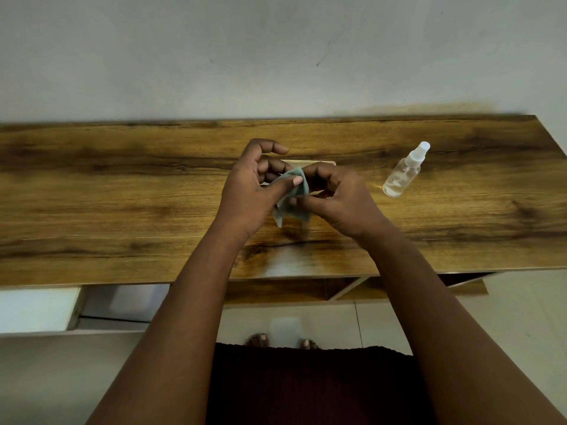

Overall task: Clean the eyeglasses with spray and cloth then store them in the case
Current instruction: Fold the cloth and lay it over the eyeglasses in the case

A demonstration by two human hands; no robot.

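My left hand [251, 185] pinches a grey-green cloth [291, 204] between thumb and fingers, above the middle of the wooden table [122, 194]. My right hand [340, 200] meets it from the right, fingers curled and thumb against the cloth's lower edge. The eyeglasses are almost wholly hidden by the cloth and fingers, seemingly gripped by my right hand. A pale beige case [313, 162] lies on the table just behind my hands, mostly covered by them. A clear spray bottle [403, 173] with a white nozzle lies on its side to the right, apart from both hands.
The table stands against a pale wall [276, 56]. Its front edge runs below my wrists, with an open shelf [306, 289] under it. A white block [36, 308] sits low at the left. My feet show on the tiled floor.
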